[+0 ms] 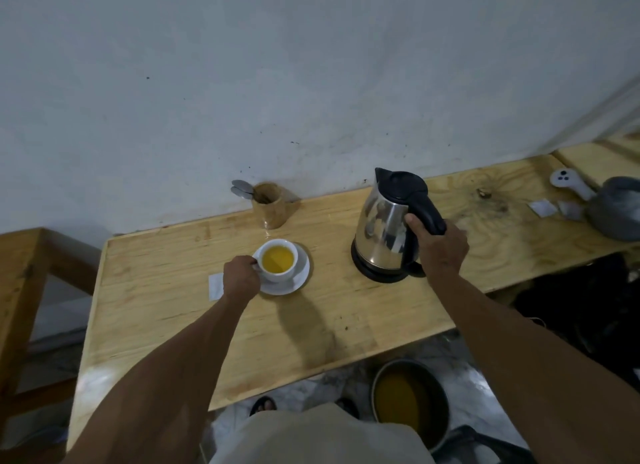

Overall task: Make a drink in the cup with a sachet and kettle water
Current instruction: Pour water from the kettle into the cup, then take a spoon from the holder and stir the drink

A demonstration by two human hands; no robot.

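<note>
Wood table [180,311]: cup [278,260] w/ yellow drink, left hand [241,279] gripping.

No readable text, label, brand, number or sign shows anywhere in the view; the kettle [389,228] carries no legible marking on its steel body; the small white sachets [542,208] on the wooden table [207,325] are too small and blurred for any print to be made out.
</note>
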